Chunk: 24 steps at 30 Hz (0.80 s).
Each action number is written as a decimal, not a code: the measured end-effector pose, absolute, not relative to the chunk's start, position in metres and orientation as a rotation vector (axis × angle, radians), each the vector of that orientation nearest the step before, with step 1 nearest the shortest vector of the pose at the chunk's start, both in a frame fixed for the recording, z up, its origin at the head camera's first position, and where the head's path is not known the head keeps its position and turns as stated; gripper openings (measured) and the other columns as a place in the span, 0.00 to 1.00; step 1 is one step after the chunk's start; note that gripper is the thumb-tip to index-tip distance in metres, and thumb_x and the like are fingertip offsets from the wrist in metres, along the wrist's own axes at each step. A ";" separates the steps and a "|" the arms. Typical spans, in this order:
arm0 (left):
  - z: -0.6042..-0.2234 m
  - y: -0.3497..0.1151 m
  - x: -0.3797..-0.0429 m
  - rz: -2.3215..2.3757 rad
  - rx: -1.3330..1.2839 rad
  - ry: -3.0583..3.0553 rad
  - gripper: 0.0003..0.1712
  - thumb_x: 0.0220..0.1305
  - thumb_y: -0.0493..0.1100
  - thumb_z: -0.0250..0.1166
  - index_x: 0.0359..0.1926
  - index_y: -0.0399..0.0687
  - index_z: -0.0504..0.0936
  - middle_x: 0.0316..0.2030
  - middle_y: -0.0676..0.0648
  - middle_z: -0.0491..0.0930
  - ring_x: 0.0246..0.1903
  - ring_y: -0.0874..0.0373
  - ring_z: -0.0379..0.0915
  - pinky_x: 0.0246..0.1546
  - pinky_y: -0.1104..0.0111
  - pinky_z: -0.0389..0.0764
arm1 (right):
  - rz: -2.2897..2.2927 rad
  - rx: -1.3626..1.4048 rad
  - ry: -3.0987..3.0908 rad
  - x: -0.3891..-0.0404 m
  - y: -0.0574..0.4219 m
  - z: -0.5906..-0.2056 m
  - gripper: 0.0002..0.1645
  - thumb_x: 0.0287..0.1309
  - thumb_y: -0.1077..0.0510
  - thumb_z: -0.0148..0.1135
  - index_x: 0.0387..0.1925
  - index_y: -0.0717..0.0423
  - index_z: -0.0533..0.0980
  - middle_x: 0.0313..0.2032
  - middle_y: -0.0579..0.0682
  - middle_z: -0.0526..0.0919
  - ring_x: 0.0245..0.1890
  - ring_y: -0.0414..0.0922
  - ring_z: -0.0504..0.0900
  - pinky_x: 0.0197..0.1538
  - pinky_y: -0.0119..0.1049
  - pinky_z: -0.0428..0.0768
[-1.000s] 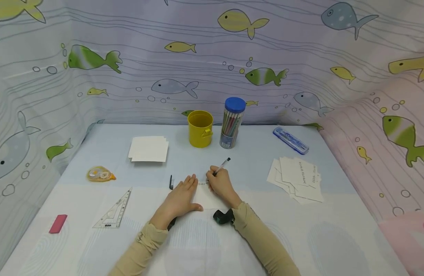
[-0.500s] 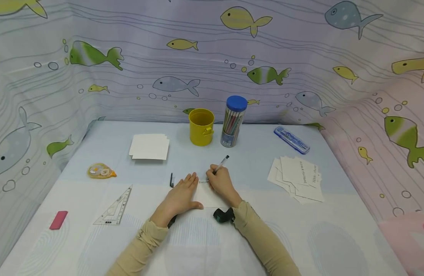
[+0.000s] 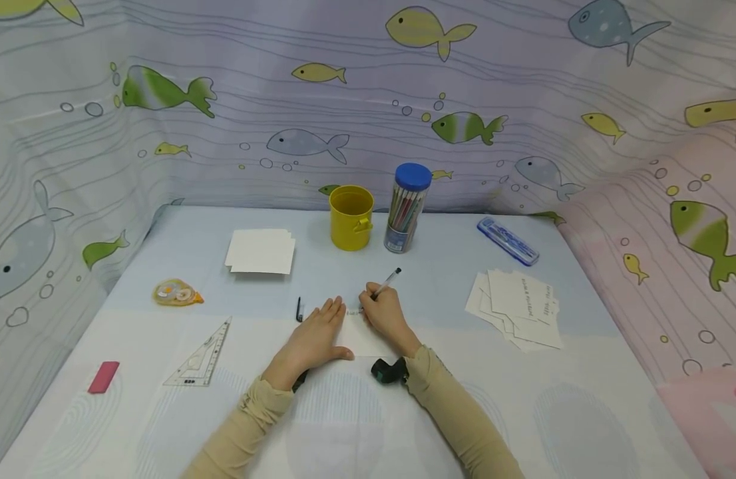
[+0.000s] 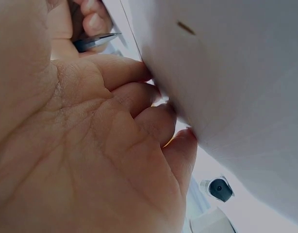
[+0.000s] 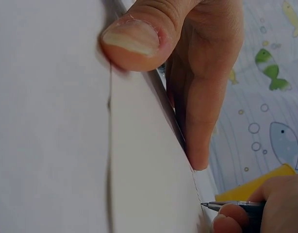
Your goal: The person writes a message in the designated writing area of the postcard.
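A white paper card (image 3: pixel 368 340) lies on the table between the two hands, with a short line of small writing near its far edge. My left hand (image 3: pixel 313 340) rests on the card's left side, fingers straight and thumb stretched along the near edge. In my right hand (image 3: pixel 384 316) a pen (image 3: pixel 387 282) with a clear barrel is pinched, its tip on the card at the end of the writing. The right wrist view shows the pen tip (image 5: pixel 204 204) touching the card. The black pen cap (image 3: pixel 299 310) lies just beyond the left hand.
Stacked blank cards (image 3: pixel 261 251), a yellow bucket (image 3: pixel 351 219) and a pencil jar (image 3: pixel 406 209) stand at the back. Written cards (image 3: pixel 518 309) and a blue case (image 3: pixel 508 241) are right; correction tape (image 3: pixel 176 293), a set square (image 3: pixel 201 356) and a pink eraser (image 3: pixel 104 377) are left.
The pen tip has shifted slightly rightward along the written line, and the writing has grown a little. The left hand stays in place, while the whole head view has drifted slightly.
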<state>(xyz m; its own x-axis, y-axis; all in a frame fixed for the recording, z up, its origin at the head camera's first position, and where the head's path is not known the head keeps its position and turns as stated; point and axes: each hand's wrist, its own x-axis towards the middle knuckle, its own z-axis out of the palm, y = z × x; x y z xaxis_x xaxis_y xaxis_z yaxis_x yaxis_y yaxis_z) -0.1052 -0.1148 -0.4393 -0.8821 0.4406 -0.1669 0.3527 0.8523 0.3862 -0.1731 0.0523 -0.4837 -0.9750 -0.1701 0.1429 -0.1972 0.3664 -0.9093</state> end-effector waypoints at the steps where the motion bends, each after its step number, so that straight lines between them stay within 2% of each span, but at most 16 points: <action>1: -0.439 -0.115 -0.106 0.512 0.606 2.781 0.56 0.54 0.58 0.70 0.71 0.28 0.57 0.73 0.32 0.51 0.74 0.38 0.46 0.72 0.46 0.56 | 1.708 0.351 -2.577 -0.174 0.052 -0.484 0.21 0.58 0.63 0.50 0.12 0.49 0.59 0.05 0.40 0.65 0.04 0.34 0.63 0.10 0.25 0.56; 24: -0.439 -0.115 -0.106 0.503 0.600 2.767 0.56 0.54 0.59 0.70 0.71 0.28 0.56 0.74 0.32 0.50 0.74 0.38 0.45 0.72 0.47 0.55 | 1.744 0.292 -2.589 -0.173 0.052 -0.481 0.22 0.57 0.65 0.50 0.11 0.51 0.59 0.04 0.41 0.65 0.04 0.34 0.63 0.10 0.26 0.57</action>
